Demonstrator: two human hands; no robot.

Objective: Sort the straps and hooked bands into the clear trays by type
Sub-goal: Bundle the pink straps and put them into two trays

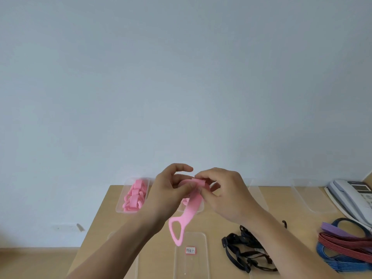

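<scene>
Both hands are raised above the wooden table [104, 214] and hold one pink strap [188, 214]. My left hand [171, 190] and my right hand [223, 194] pinch its folded upper end together, and its looped lower end hangs free. At the back left, a clear tray [120, 200] holds several folded pink straps [134, 196]. A second clear tray [200, 207] behind my hands shows some pink inside, mostly hidden. A tangle of black hooked bands [244, 252] lies on the table to the right. Red, blue and purple flat bands [342, 250] are piled at the far right.
A clear tray with a small label [190, 250] sits near the front under the hanging strap. More clear trays [310, 196] stand along the back right. A white desk phone [354, 196] occupies the far right corner. A pale blue wall rises behind the table.
</scene>
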